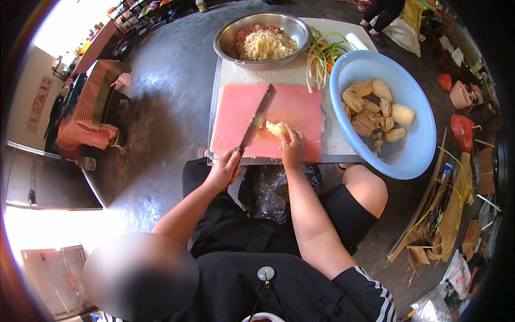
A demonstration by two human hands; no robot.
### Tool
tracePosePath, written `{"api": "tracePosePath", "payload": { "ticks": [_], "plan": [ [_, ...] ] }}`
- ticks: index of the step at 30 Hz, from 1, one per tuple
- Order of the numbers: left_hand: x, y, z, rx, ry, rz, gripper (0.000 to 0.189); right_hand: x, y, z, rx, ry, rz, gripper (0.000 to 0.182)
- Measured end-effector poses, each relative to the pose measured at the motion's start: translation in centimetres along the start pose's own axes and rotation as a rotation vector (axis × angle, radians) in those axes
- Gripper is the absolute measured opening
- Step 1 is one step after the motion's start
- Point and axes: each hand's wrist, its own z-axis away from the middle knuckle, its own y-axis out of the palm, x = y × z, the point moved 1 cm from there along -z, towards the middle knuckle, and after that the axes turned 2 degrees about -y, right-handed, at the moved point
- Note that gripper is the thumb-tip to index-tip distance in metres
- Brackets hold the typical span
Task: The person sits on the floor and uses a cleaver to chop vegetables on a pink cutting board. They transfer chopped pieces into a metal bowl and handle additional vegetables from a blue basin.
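My left hand (226,168) grips the handle of a kitchen knife (257,114), whose blade lies slantwise over a pink cutting board (233,104). My right hand (293,147) holds a pale yellow vegetable piece (277,129) against the board, right of the blade. Small bits lie beside the blade. Behind the board, a steel bowl (225,50) holds pale chopped food (265,46) and reddish minced meat (257,30). To the right, a blue plastic basin (402,165) contains several yellowish vegetable pieces (402,114), some ridged or sliced.
Green onions and carrots (322,60) lie on the low table (340,141) between bowl and basin. Flattened cardboard (454,209) and bags stand on the floor at right. Another person's legs (380,16) show at the back right. A cloth-covered table (90,100) is at left.
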Motion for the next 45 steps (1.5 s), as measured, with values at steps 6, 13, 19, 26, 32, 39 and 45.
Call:
{"api": "tracePosePath", "payload": {
  "ticks": [6,13,19,26,32,39,45],
  "plan": [
    [2.0,1.7,-0.7,-0.005,-0.158,-0.194,0.042,1.2,-0.3,0.0,0.038,0.128,-0.036,0.03],
    [0.7,0.1,-0.6,0.077,-0.343,0.355,0.037,-0.9,0.7,-0.1,0.019,0.294,-0.144,0.031],
    [0.4,1.3,0.5,0.037,-0.033,-0.006,0.043,-0.7,0.9,0.0,-0.035,0.131,-0.087,0.029],
    [1.8,1.9,-0.5,0.066,-0.19,0.01,0.042,0.2,0.3,0.7,0.059,0.309,-0.151,0.029],
    [0.6,0.4,-1.0,0.066,-0.351,0.523,0.037,-2.3,1.3,-0.4,-0.075,0.239,-0.085,0.032],
    [0.2,1.0,0.4,0.04,-0.02,-0.069,0.04,-1.1,0.4,-0.3,0.074,0.311,-0.177,0.034],
    [1.2,2.4,-0.7,0.043,-0.198,-0.031,0.041,0.1,0.4,-0.3,0.002,0.562,-0.391,0.031]
  ]
}}
